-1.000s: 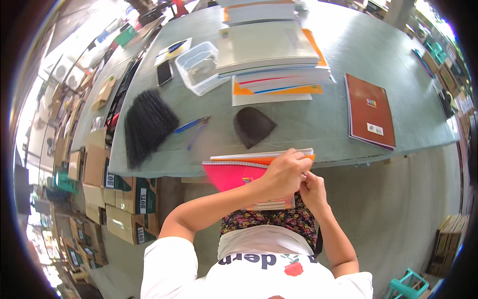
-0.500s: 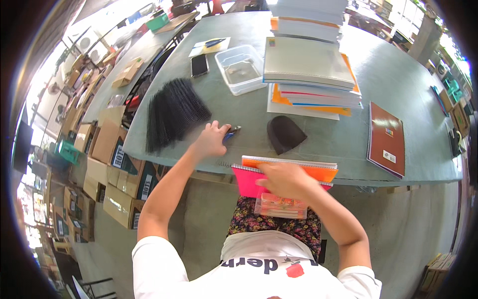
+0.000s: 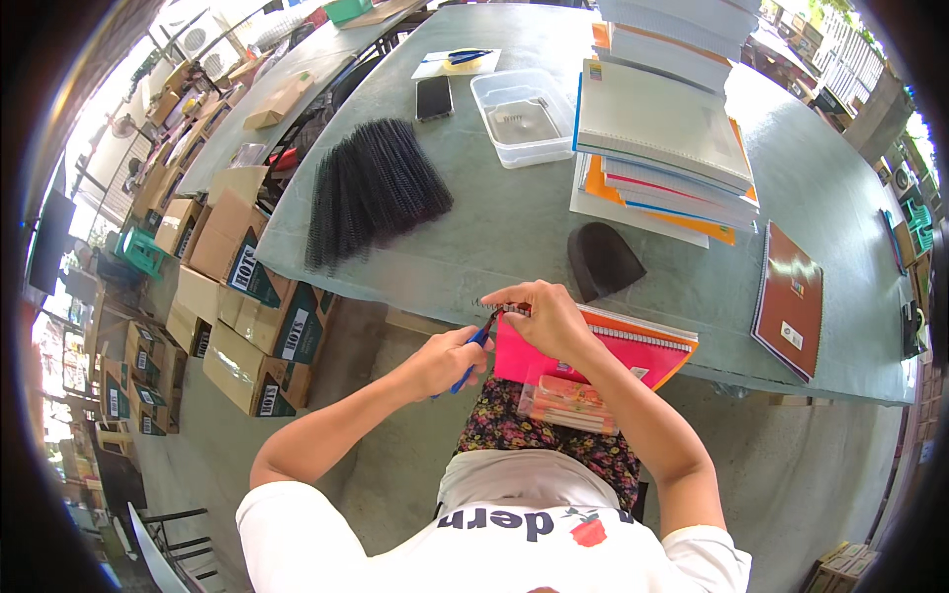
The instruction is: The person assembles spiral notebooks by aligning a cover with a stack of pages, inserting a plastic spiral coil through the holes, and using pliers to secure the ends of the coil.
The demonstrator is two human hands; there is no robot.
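My left hand (image 3: 445, 364) is closed around blue-handled pliers (image 3: 476, 341). Their dark jaws meet the left end of the black wire coil on a pink spiral notebook (image 3: 613, 358). My right hand (image 3: 549, 321) grips that corner of the notebook, thumb and forefinger by the coil's end; the exact contact is partly hidden. Behind the pink notebook, an orange spiral notebook (image 3: 682, 379) leans at the table edge. A clear pack of orange-patterned items (image 3: 568, 403) lies on my lap against the pink cover.
On the green table (image 3: 474, 237) are a bundle of black wire coils (image 3: 376, 193), a dark rounded block (image 3: 603, 262), a clear plastic tub (image 3: 524, 148), a phone (image 3: 433, 99), a tall notebook stack (image 3: 662, 128) and a brown notebook (image 3: 791, 301). Cardboard boxes (image 3: 242, 371) stand left.
My left hand has lifted the pliers off the table and brought them to the notebook's coil. My right hand has shifted left to the coil's end. The head view has turned slightly.
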